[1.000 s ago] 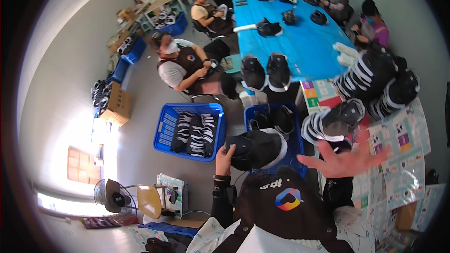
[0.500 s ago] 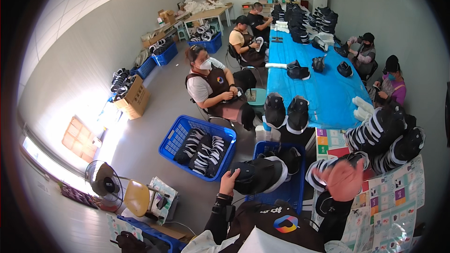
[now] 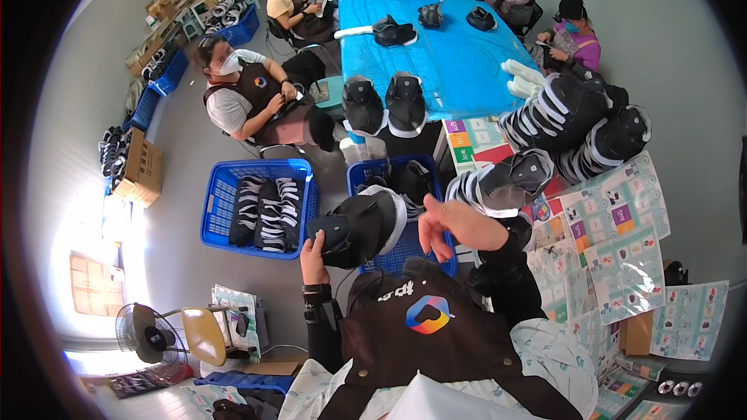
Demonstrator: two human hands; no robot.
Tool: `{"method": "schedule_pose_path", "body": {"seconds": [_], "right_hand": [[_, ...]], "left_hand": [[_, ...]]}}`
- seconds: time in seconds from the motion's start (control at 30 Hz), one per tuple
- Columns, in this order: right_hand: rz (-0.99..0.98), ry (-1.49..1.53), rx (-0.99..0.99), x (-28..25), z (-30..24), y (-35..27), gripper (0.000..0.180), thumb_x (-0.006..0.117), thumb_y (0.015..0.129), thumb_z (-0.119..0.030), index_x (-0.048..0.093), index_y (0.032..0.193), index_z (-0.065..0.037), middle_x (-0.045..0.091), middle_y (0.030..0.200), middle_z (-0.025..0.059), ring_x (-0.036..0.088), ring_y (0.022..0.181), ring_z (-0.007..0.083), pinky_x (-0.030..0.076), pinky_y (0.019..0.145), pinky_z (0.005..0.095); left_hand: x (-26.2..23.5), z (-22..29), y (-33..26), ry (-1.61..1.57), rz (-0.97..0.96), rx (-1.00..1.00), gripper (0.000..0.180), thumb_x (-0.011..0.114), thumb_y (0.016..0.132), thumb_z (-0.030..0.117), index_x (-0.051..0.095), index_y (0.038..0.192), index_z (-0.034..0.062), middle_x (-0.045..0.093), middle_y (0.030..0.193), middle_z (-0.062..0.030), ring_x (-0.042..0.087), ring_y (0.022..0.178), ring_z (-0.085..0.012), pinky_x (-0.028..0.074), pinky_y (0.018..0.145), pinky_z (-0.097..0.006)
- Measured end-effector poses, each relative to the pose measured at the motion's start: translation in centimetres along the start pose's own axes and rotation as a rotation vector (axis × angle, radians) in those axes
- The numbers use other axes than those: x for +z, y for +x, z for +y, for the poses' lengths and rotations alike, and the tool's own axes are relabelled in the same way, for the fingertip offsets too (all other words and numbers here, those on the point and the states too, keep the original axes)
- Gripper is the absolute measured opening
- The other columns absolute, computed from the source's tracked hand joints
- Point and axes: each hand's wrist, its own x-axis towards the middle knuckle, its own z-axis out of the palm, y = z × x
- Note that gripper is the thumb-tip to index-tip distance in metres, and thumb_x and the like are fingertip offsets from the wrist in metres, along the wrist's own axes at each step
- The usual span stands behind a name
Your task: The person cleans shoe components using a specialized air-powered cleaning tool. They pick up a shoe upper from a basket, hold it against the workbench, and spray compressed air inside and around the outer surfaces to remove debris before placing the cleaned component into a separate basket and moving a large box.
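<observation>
My left hand [image 3: 314, 253] grips a stack of black cap pieces with white edges [image 3: 362, 225], held in front of my chest above a blue basket [image 3: 432, 253]. My right hand [image 3: 455, 225] hovers just right of that stack with fingers spread and nothing in it. Right of that hand, a row of nested black-and-white cap pieces [image 3: 502, 183] lies on the table's near end. Taller stacks of the same pieces [image 3: 576, 120] stand further back on the table.
A second blue basket [image 3: 222, 198] of cap pieces sits on the floor at my left. A seated person [image 3: 253, 97] works beyond it. Several other people sit around the long blue table [image 3: 459, 54]. Colourful printed sheets [image 3: 622, 241] cover the table at my right. A fan [image 3: 148, 334] stands lower left.
My right hand has drawn back from the table's stacks toward the stack in my left hand. The view has tilted, showing more of the room ahead.
</observation>
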Motion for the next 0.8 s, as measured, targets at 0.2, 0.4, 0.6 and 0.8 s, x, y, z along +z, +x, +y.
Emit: {"method": "schedule_pose_path", "body": {"seconds": [0.2, 0.4, 0.6, 0.8], "right_hand": [[0.084, 0.115, -0.023, 0.0, 1.4, 0.6, 0.082, 0.023, 0.11, -0.058, 0.066, 0.077, 0.003, 0.059, 0.054, 0.0077, 0.064, 0.057, 0.0187, 0.051, 0.067, 0.0296], [-0.007, 0.189, 0.057, 0.6, 2.6, 0.4, 0.083, 0.02, 0.107, -0.066, 0.058, 0.07, -0.002, 0.049, 0.05, 0.0025, 0.055, 0.05, 0.0153, 0.05, 0.066, 0.0285], [-0.045, 0.397, 0.105, -0.5, 6.5, 2.1, 0.088, 0.015, 0.096, -0.083, 0.048, 0.062, -0.009, 0.038, 0.047, -0.0026, 0.045, 0.042, 0.0124, 0.049, 0.066, 0.0281], [0.353, -0.125, 0.328, 0.2, 11.6, 3.6, 0.056, 0.054, 0.106, -0.042, 0.059, 0.068, -0.001, 0.053, 0.053, 0.0051, 0.055, 0.043, 0.0156, 0.044, 0.048, 0.0303]], "left_hand": [[0.4, 0.3, -1.5, 0.01, 0.037, -0.007, 0.019, 0.075, 0.097, 0.022, 0.065, 0.092, 0.0056, 0.071, 0.096, -0.0028, 0.067, 0.088, -0.0117, 0.051, 0.082, -0.028], [0.7, 1.0, -1.8, 0.076, 0.043, 0.014, 0.019, 0.076, 0.096, 0.023, 0.065, 0.087, 0.0091, 0.07, 0.092, -0.0003, 0.063, 0.086, -0.009, 0.048, 0.078, -0.027], [-0.2, 0.4, -2.2, 0.027, -0.025, -0.024, 0.026, 0.071, 0.099, 0.025, 0.069, 0.108, 0.0009, 0.074, 0.106, -0.0064, 0.07, 0.097, -0.0137, 0.053, 0.085, -0.027], [0.4, 1.2, -2.1, -0.204, -0.246, -0.179, 0.043, 0.055, 0.108, 0.035, 0.062, 0.132, 0.0004, 0.068, 0.132, -0.0087, 0.062, 0.123, -0.0214, 0.044, 0.109, -0.037]]}}
